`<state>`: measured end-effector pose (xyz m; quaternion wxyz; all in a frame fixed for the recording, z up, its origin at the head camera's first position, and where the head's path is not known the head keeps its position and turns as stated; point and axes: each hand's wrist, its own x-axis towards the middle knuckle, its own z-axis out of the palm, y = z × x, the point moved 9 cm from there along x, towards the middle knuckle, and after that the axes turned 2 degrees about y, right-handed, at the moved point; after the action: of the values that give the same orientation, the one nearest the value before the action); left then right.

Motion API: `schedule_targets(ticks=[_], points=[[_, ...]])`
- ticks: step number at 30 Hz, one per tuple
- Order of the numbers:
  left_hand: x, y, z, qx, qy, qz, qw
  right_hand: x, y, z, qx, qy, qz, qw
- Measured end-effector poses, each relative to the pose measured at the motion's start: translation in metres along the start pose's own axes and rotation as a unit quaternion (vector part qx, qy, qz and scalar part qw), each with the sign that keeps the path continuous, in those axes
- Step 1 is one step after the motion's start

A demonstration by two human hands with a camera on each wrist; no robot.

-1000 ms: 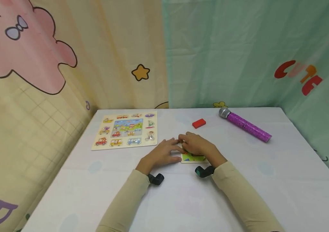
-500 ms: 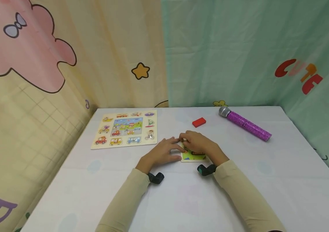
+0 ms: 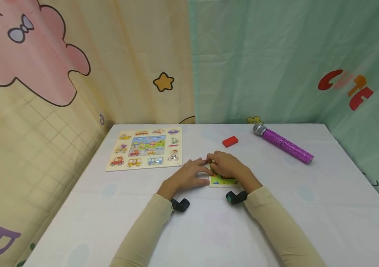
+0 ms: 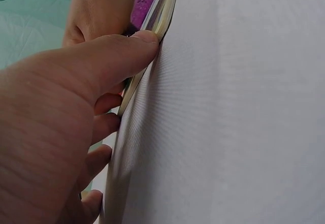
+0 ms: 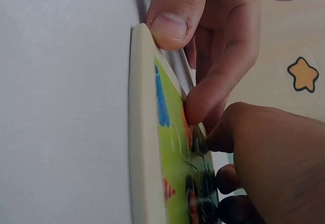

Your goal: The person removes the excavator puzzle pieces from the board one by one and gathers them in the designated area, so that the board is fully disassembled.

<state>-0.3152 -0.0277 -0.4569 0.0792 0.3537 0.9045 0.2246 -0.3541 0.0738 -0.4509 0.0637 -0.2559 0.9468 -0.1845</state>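
A small puzzle board (image 3: 221, 181) with a green picture and a pale wooden rim lies under both hands; its far part is hidden by them. My left hand (image 3: 187, 175) rests at its left side, fingers spread. In the right wrist view, the left thumb (image 5: 170, 28) lies at a corner of the board (image 5: 144, 132) and the left index fingertip touches the picture. My right hand (image 3: 224, 164) bends over the board from the right, fingers curled down at the picture (image 5: 170, 137). I cannot tell whether they pinch a piece.
A larger puzzle board (image 3: 177, 163) with vehicle pictures lies at the back left. Behind the hands is a red block (image 3: 230, 141). To its right lies a purple microphone (image 3: 284, 144). Curtains (image 3: 259, 59) hang along the table's (image 3: 206, 233) back and sides.
My right hand shifts slightly up and right, uncovering a little more of the board, then comes back a little. My left hand keeps its place.
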Motion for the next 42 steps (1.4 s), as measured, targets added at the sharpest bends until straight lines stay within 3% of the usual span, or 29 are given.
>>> schedule_targets(ticks=[25, 42], points=[[-0.002, -0.001, 0.001, 0.010, 0.017, 0.014, 0.9997, 0.011, -0.001, 0.008, -0.062, 0.011, 0.024, 0.9977], [-0.001, -0.005, 0.001, -0.008, 0.010, -0.009, 0.9999, 0.012, -0.001, 0.003, -0.059, 0.022, 0.022, 0.9978]])
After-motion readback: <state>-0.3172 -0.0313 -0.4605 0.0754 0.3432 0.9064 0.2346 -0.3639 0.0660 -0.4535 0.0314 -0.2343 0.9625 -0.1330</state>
